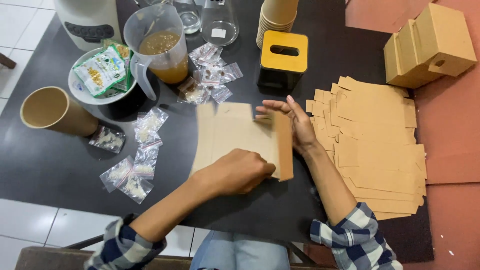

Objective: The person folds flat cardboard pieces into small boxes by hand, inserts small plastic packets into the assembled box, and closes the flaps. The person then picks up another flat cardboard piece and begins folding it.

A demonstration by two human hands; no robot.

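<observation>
While left hand [240,172] presses flat brown cardboard blank [225,135], right hand [292,125] lifts flap.
</observation>
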